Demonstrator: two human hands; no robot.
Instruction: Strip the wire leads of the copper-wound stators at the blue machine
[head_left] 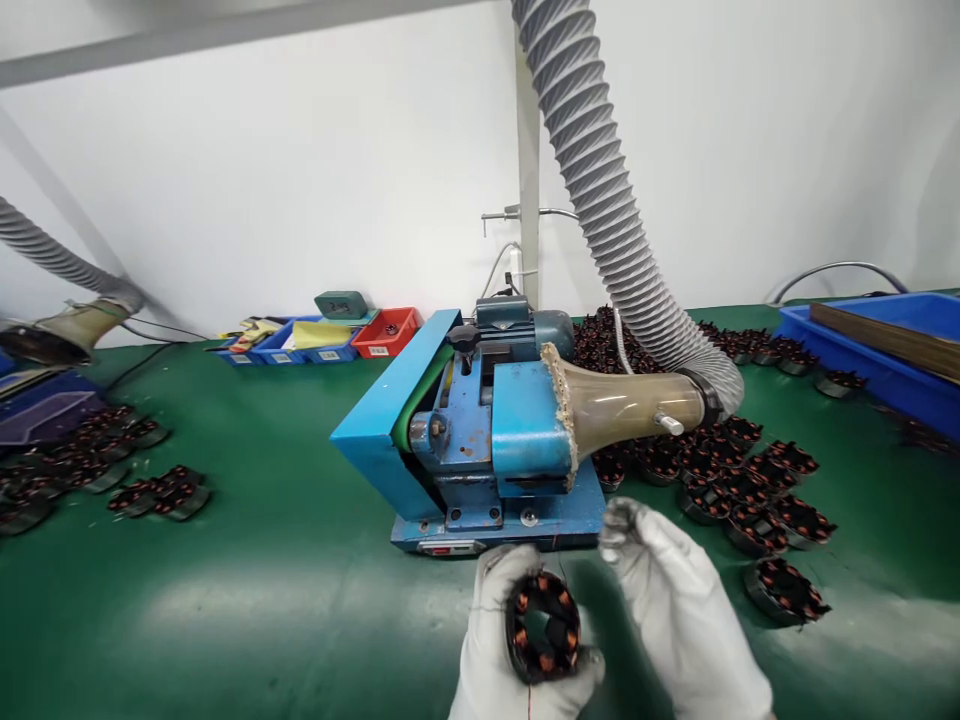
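A round black stator with copper windings (543, 626) is held in my left hand (491, 650), which wears a white glove; its open face points toward the camera. A thin red wire hangs below it. To its right, my right hand (667, 590), also gloved, is raised apart from the stator, with its fingertips bent together and darkened. Whether a wire lies between those fingertips is too small to tell. Just beyond both hands stands a blue belt-driven machine (457, 430) with a clear funnel (630, 405) at its right side.
Many stators (750, 490) lie to the right, with one nearer (786, 590). More stators (161, 492) lie at left. A grey hose (600, 170) rises from the funnel. Small blue bins (330, 352), a red bin (386, 335) and a large blue tray (855, 350) stand along the back.
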